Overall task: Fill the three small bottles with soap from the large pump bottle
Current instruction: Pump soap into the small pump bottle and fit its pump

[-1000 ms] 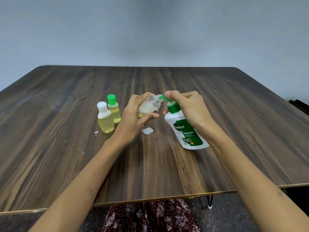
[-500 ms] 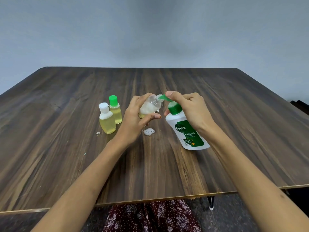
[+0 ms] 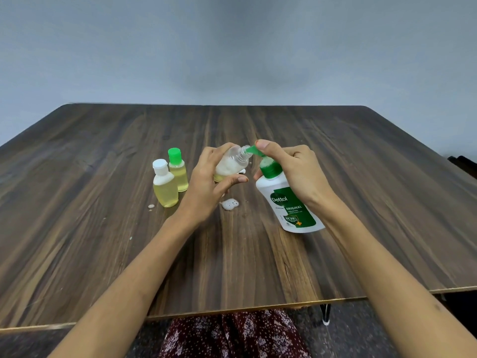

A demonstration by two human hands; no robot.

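Third bottle [image 3: 230, 165] at the pump spout [image 3: 252, 150]: mouth to nozzle.

Left hand [image 3: 209, 187] grasps the uncapped bottle, tilted, long axis leaning right toward the spout, mouth touching or just at the nozzle tip; part filled with pale foamy soap; right hand [image 3: 294, 171] wraps the pump bottle [image 3: 289, 202], tilted left, base on the table [image 3: 103, 241], forefinger on the pump head; two capped bottles, white cap [image 3: 165, 184] and green cap [image 3: 177, 170], stand full at left; foam spill [image 3: 230, 204] under the hands; alignment looks the critical point.
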